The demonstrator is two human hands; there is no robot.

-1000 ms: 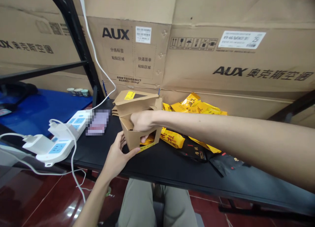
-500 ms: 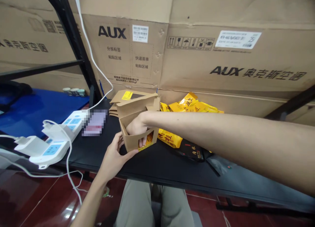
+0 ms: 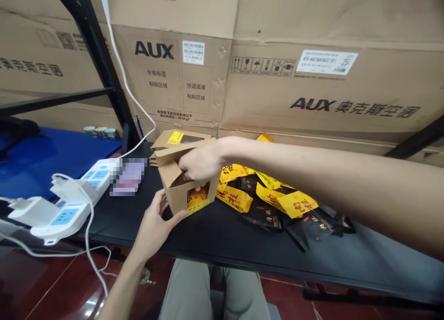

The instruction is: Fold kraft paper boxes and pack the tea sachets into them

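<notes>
A small brown cardboard box point(image 3: 176, 195) with a cut-out window and a yellow strip stands on the black table, its top flaps up. My left hand point(image 3: 156, 223) grips its lower left side, thumb along the front bottom edge. At the open top is my right hand point(image 3: 203, 160), fingers bent down inside; a fingertip shows at the window, and whether they hold anything is hidden. Through the window I see a yellow packet point(image 3: 197, 197) inside. Just right of the box, partly under my right forearm, lie several yellow packets point(image 3: 236, 199) and black packets point(image 3: 263, 217).
Flattened brown boxes point(image 3: 163, 138) are stacked behind the box. To the left lie a white power strip point(image 3: 69, 216) with plugs and cables, and a blurred-out pinkish item point(image 3: 128, 176). Large AUX cartons point(image 3: 263, 98) stand behind the black table point(image 3: 222, 236).
My right hand has risen from deep inside the box to its top opening. The yellow packet shows more fully through the window. My left hand keeps its hold; the view has shifted slightly.
</notes>
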